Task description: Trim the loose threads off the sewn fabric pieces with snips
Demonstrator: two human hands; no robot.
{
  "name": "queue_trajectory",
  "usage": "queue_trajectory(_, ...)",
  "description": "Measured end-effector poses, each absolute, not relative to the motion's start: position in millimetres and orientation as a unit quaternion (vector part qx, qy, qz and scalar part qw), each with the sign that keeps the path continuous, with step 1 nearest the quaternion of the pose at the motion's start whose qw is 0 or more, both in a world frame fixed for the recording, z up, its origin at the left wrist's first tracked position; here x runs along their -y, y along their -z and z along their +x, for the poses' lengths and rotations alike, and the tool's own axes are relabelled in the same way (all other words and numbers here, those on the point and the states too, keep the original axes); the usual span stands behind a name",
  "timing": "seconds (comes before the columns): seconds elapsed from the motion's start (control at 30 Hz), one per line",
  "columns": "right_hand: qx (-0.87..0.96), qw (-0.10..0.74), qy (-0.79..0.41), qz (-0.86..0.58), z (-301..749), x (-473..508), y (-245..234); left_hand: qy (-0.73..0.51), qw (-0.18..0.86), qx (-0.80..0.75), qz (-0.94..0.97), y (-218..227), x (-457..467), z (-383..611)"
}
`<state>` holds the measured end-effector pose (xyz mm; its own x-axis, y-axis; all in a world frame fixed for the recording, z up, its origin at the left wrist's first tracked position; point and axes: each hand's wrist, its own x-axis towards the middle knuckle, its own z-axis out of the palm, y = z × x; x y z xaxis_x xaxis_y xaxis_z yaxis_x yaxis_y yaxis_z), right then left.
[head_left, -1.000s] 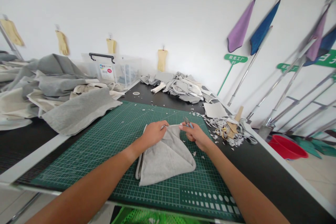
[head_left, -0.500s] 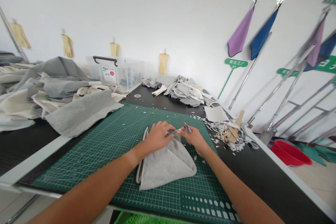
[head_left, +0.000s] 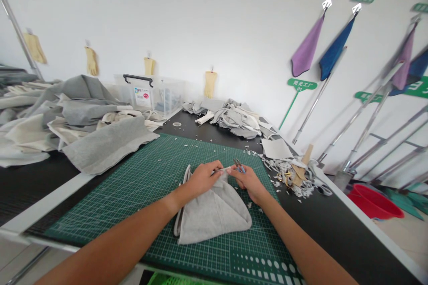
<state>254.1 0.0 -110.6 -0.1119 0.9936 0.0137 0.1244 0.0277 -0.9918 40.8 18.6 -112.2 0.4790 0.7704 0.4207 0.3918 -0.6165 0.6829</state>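
A folded piece of light grey fabric (head_left: 214, 216) lies on the green cutting mat (head_left: 133, 187), its upper edge raised between my hands. My left hand (head_left: 204, 177) is closed on that edge from the left, thumb and fingers pinching it. On the other side my right hand (head_left: 248, 181) is closed too. It pinches the same edge between thumb and finger while keeping small scissors (head_left: 240, 167) with blue handles in the palm, metal tips pointing up and away from the fabric. The curled fingers hide part of the scissors.
Left of the mat is a big heap of grey and cream fabric (head_left: 90, 111), with a clear plastic box (head_left: 143, 91) behind it. Another fabric pile (head_left: 234, 118) lies at the back. Cut scraps (head_left: 304, 178) lie at the right, and a red basin (head_left: 374, 202) is beyond the table edge.
The view has tilted up slightly. Both hands remain at the fabric's upper edge, which is now pulled straighter between the fingertips.
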Motion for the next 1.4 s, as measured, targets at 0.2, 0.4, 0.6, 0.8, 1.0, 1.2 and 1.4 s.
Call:
queue_trajectory(0.2,0.562,0.451,-0.471,-0.510,253,-3,115,-0.384,0.271,-0.339,0.815,116,-21,41)
queue_trajectory(0.4,0.573,0.432,-0.502,-0.483,255,-2,113,-0.386,0.269,-0.340,0.814,119,-24,40)
queue_trajectory(0.6,0.572,0.434,-0.499,-0.485,256,-1,112,-0.375,0.256,-0.359,0.815,116,-22,41)
queue_trajectory(0.8,0.584,0.435,-0.478,-0.492,252,0,111,-0.360,0.272,-0.349,0.822,109,-13,44)
queue_trajectory(1.0,0.581,0.429,-0.493,-0.485,252,2,108,-0.363,0.265,-0.346,0.823,112,-15,43)
queue_trajectory(1.2,0.583,0.432,-0.505,-0.468,252,2,108,-0.363,0.237,-0.348,0.831,111,-17,44)
queue_trajectory(1.4,0.581,0.441,-0.494,-0.472,252,2,109,-0.343,0.274,-0.354,0.826,114,-17,44)
